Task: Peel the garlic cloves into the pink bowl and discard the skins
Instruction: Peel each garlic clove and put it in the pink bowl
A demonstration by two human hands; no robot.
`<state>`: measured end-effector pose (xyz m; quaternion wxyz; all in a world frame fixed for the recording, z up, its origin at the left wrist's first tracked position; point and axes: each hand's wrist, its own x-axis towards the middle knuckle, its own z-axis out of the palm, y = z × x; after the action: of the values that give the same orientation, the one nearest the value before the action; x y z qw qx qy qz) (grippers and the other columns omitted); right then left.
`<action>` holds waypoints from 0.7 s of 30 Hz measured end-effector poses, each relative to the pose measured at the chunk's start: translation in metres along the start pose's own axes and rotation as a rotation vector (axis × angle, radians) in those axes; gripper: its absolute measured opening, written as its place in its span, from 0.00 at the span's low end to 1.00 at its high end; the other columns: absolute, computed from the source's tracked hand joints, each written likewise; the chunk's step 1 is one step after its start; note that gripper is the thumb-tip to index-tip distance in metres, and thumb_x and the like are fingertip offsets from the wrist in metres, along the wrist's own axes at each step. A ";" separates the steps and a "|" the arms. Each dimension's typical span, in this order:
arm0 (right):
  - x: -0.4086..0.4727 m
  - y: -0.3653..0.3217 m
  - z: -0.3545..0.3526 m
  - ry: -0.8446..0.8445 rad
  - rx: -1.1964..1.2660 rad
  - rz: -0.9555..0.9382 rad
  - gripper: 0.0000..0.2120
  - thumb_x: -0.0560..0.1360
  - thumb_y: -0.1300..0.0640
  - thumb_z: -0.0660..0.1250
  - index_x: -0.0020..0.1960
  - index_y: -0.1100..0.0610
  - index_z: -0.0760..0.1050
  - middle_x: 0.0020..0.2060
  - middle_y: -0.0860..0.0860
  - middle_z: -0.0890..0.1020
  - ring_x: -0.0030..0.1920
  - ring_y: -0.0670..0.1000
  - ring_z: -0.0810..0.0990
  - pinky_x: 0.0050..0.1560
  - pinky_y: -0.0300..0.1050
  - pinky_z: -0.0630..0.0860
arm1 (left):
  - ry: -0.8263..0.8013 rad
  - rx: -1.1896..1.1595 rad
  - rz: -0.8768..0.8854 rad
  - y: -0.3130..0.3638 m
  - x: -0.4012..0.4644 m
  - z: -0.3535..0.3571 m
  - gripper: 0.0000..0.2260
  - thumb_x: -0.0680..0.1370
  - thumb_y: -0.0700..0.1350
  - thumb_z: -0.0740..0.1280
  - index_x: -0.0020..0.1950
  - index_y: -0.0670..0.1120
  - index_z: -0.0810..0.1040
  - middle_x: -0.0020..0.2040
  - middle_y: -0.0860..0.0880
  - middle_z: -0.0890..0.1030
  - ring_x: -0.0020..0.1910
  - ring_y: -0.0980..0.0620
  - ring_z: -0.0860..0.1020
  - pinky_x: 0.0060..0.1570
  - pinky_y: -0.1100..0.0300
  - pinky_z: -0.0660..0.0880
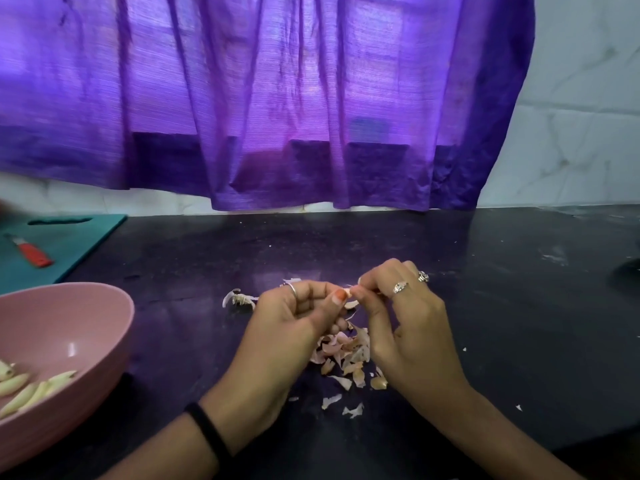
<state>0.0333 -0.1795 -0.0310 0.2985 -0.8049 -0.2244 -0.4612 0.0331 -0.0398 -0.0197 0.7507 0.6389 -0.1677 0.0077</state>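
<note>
Head view shows me both hands meeting over the dark counter [450,258], fingertips almost touching. My left hand [294,323] curls round a garlic clove [351,304], thumb pressed on top of it, and my right hand [405,327] pinches at the same clove from the other side, working a scrap of skin near the thumbnail. The clove lies between the two grips, so little of it shows that I cannot tell its long axis, nor how much skin is left on it. The pile of skins [346,355] sits directly under the hands, partly covered by my right palm. The pink bowl [69,317] with the peeled cloves [31,386] stands well off to the left, nearer my left hand, so I judge the drop will go that way; its left side is cut off by the frame edge. Farther left, a teal cutting board [79,244] carries a red-handled knife [33,252], its blade blurred.
</note>
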 end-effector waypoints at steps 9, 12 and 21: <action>0.002 -0.011 -0.003 -0.162 1.149 0.893 0.06 0.72 0.57 0.65 0.37 0.56 0.77 0.34 0.49 0.77 0.36 0.43 0.72 0.41 0.36 0.73 | -0.074 0.052 0.122 -0.002 0.001 -0.006 0.04 0.74 0.38 0.67 0.47 0.42 0.80 0.39 0.47 0.83 0.38 0.56 0.80 0.42 0.66 0.77; 0.001 -0.009 -0.001 -0.174 1.019 0.871 0.10 0.76 0.60 0.64 0.37 0.56 0.77 0.32 0.48 0.77 0.35 0.43 0.72 0.41 0.37 0.73 | -0.039 0.182 0.146 -0.003 0.003 -0.008 0.04 0.75 0.38 0.68 0.46 0.45 0.80 0.41 0.47 0.84 0.39 0.56 0.81 0.43 0.65 0.78; -0.001 -0.006 -0.006 -0.248 0.547 0.613 0.08 0.79 0.60 0.64 0.41 0.57 0.76 0.36 0.51 0.81 0.43 0.53 0.80 0.47 0.45 0.77 | -0.058 0.497 0.223 -0.007 0.003 -0.011 0.07 0.73 0.51 0.67 0.48 0.55 0.82 0.37 0.54 0.84 0.38 0.59 0.83 0.40 0.64 0.78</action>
<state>0.0252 -0.1799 -0.0278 0.5949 -0.7749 -0.1231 -0.1746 0.0397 -0.0313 -0.0269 0.5601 0.7812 -0.2515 0.1130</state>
